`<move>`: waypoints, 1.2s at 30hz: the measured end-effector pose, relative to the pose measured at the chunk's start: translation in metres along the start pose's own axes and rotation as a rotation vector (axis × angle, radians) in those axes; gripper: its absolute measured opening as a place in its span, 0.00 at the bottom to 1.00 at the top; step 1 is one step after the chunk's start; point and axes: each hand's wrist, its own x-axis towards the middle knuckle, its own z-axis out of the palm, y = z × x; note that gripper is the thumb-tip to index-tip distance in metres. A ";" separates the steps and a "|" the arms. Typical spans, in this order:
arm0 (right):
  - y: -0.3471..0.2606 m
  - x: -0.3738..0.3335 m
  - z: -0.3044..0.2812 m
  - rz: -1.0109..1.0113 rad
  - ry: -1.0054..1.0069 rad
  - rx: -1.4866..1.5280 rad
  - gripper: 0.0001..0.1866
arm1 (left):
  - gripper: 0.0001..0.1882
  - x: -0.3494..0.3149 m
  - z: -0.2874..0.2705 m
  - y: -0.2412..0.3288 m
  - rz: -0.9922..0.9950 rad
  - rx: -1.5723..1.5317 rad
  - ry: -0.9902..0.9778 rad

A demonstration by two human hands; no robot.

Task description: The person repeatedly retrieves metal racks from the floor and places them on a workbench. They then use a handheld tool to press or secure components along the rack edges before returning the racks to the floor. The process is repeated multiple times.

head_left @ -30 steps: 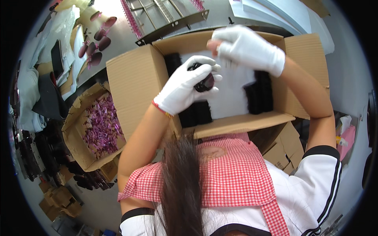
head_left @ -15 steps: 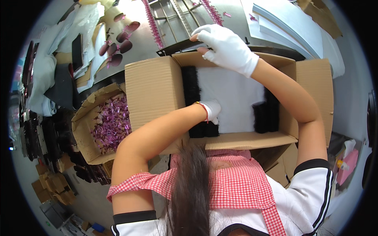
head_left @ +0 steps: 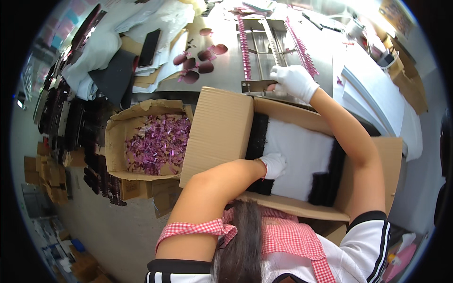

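My left hand [head_left: 275, 166], in a white glove, rests on a soft white sheet [head_left: 302, 146] inside an open cardboard box [head_left: 217, 127]. Its fingers look loosely spread, though white glove and white sheet blend together. Black fuzzy strips [head_left: 325, 186] line both sides of the sheet. My right hand [head_left: 296, 82], gloved in white with bare fingertips, reaches beyond the box and closes on the near end of a metal rack [head_left: 257, 86]. Along the rack's two long sides run rows of small pink pieces [head_left: 244, 52].
Left of the box, a smaller carton [head_left: 115, 151] holds many small pink-purple pieces. Dark tinted lenses [head_left: 205, 67] and a black phone [head_left: 150, 47] lie on the metal table behind. White sheets [head_left: 373, 99] are stacked at the right. Dark racks [head_left: 78, 122] stand far left.
My view has shifted, showing more table. My right hand, apart from the rack's end bar before, now grips it. My left hand stays on the white sheet.
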 end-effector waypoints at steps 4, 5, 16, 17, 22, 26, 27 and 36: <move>0.007 -0.001 -0.052 0.046 0.267 0.273 0.15 | 0.27 -0.013 -0.032 0.015 -0.085 -0.026 0.110; 0.008 -0.004 -0.065 0.108 0.305 0.436 0.13 | 0.29 -0.018 -0.048 0.023 -0.122 -0.036 0.118; -0.055 -0.056 -0.164 0.429 0.662 1.203 0.35 | 0.58 -0.144 -0.277 -0.008 -0.235 0.600 1.528; -0.063 -0.047 -0.167 0.525 0.684 1.361 0.36 | 0.57 -0.160 -0.284 -0.008 -0.183 0.722 1.501; -0.083 -0.007 -0.158 0.359 0.875 0.954 0.39 | 0.51 -0.229 -0.299 -0.004 -0.301 0.700 1.468; -0.121 -0.003 -0.136 0.316 0.607 0.734 0.28 | 0.56 -0.282 -0.301 -0.021 -0.524 0.685 1.408; -0.135 0.008 -0.127 0.348 0.592 0.781 0.24 | 0.57 -0.295 -0.301 -0.027 -0.500 0.650 1.374; -0.100 0.058 -0.073 0.611 0.571 1.134 0.16 | 0.50 -0.423 -0.244 -0.081 -0.794 0.429 1.045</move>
